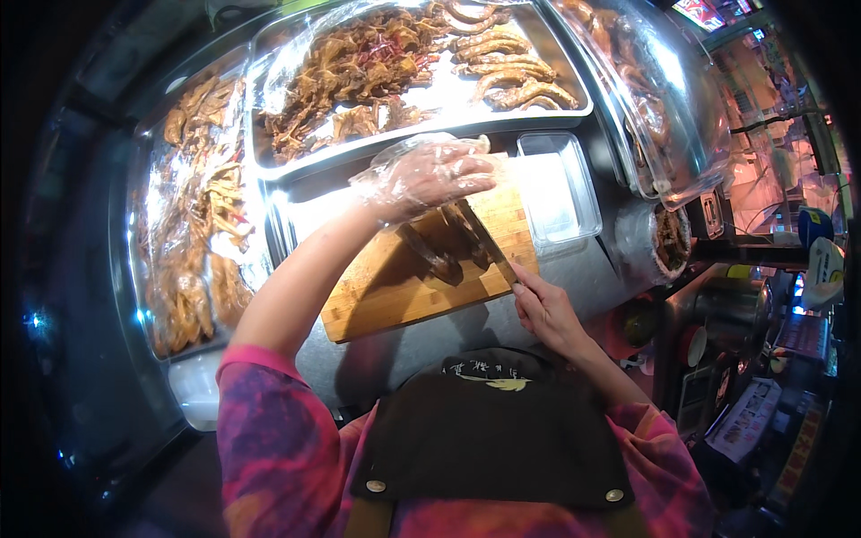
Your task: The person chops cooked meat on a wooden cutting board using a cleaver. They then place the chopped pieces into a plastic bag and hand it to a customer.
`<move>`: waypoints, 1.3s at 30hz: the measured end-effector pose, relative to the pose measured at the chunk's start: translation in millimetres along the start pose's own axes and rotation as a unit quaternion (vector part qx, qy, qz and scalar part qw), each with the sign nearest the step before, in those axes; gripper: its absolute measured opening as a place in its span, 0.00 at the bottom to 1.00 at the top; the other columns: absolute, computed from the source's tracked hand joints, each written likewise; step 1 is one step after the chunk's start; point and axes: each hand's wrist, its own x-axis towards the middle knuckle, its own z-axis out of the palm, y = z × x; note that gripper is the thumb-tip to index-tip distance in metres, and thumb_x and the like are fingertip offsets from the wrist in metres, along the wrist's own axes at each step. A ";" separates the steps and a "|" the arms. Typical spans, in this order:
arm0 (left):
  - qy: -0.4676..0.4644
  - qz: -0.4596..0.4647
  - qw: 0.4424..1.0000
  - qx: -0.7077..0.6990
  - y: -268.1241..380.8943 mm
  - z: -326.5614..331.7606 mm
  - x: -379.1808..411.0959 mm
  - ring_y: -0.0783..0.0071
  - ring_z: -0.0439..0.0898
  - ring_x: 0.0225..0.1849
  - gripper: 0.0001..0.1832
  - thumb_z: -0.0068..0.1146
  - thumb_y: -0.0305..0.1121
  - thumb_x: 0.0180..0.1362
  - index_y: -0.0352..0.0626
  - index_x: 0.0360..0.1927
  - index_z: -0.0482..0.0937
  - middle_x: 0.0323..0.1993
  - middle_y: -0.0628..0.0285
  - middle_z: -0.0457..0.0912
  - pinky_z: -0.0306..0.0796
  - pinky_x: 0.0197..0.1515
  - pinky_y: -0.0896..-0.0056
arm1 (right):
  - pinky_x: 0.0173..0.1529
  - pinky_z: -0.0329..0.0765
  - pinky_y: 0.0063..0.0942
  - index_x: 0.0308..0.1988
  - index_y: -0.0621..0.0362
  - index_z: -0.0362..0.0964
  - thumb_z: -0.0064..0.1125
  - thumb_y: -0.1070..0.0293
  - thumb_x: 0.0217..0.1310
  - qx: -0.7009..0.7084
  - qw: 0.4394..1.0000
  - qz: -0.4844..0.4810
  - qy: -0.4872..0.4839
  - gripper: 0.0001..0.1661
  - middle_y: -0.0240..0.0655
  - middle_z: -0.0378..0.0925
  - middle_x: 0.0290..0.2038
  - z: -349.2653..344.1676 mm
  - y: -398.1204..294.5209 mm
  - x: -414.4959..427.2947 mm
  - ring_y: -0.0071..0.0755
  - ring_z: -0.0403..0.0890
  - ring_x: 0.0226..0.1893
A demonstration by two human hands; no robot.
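My left hand (437, 176), in a clear plastic glove, reaches over the upper part of a wooden cutting board (383, 292). Its fingers extend to the right; whether it holds anything is hard to tell. Closed around the handle of a knife (498, 255) is my bare right hand (545, 306), at the board's lower right edge. The blade points up and away across the board. Brown cooked meat pieces (434, 259) lie beside the blade, partly in the shadow of my left hand. A clear plastic container (562, 195) stands right of the board.
Metal trays of cooked meat under plastic film border the board at the back (420, 128) and left (144, 282). A clear domed cover (666, 101) stands over food at the back right. A plastic-lined round tub (649, 245) is at the right, with a pot (730, 316) beyond.
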 end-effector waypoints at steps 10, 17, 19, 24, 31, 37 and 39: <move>-0.046 0.079 0.991 -0.096 -24.6 27.7 14.8 0.61 0.74 0.36 0.03 0.51 0.31 0.49 0.45 0.27 0.73 0.28 0.62 0.74 0.69 0.39 0.61 | 0.19 0.62 0.16 0.63 0.52 0.55 0.38 0.67 0.67 0.021 0.999 0.027 -0.002 0.25 0.26 0.60 0.19 -1.5 -7.0 5.2 0.16 0.62 0.16; -0.011 0.008 0.989 -0.149 -28.3 47.6 1.2 0.55 0.76 0.28 0.03 0.52 0.28 0.41 0.44 0.20 0.70 0.20 0.57 0.72 0.70 0.30 0.62 | 0.19 0.62 0.17 0.60 0.54 0.59 0.37 0.62 0.68 -0.034 0.995 0.084 -0.038 0.23 0.26 0.60 0.19 -7.4 -32.0 16.9 0.17 0.61 0.15; -0.005 0.011 0.991 -0.134 -30.8 51.6 -1.5 0.55 0.75 0.27 0.05 0.53 0.27 0.39 0.44 0.20 0.69 0.20 0.57 0.72 0.69 0.30 0.61 | 0.18 0.62 0.17 0.58 0.55 0.61 0.37 0.60 0.68 -0.035 0.993 0.096 -0.053 0.22 0.26 0.60 0.19 -9.5 -35.8 21.5 0.17 0.61 0.15; 0.000 0.004 0.985 -0.175 -37.4 56.8 -5.2 0.54 0.75 0.29 0.05 0.52 0.25 0.39 0.44 0.20 0.68 0.20 0.58 0.72 0.70 0.30 0.60 | 0.19 0.65 0.20 0.52 0.58 0.66 0.38 0.57 0.68 -0.026 0.987 0.143 -0.069 0.21 0.26 0.62 0.16 -14.3 -44.6 31.7 0.19 0.64 0.14; -0.005 -0.002 0.983 -0.181 -40.7 59.0 -4.6 0.55 0.76 0.30 0.07 0.54 0.25 0.38 0.44 0.22 0.68 0.22 0.58 0.72 0.70 0.33 0.60 | 0.18 0.59 0.17 0.35 0.58 0.65 0.38 0.55 0.68 -0.015 0.981 0.176 -0.078 0.18 0.24 0.58 0.17 -17.7 -51.2 40.2 0.17 0.59 0.14; -0.025 -0.013 0.976 -0.215 -38.9 54.6 -3.9 0.58 0.77 0.33 0.07 0.56 0.26 0.38 0.45 0.24 0.71 0.24 0.60 0.75 0.71 0.36 0.62 | 0.23 0.66 0.25 0.42 0.62 0.69 0.41 0.57 0.67 -0.072 0.979 0.172 -0.082 0.19 0.31 0.64 0.15 -20.1 -41.2 42.3 0.22 0.66 0.17; -0.008 -0.014 0.970 -0.243 -32.9 68.9 -9.7 0.61 0.78 0.36 0.08 0.56 0.26 0.38 0.45 0.25 0.74 0.27 0.60 0.77 0.72 0.39 0.66 | 0.24 0.67 0.27 0.42 0.63 0.69 0.43 0.60 0.66 -0.080 0.995 0.050 -0.038 0.17 0.35 0.65 0.16 -10.0 23.1 38.7 0.25 0.68 0.17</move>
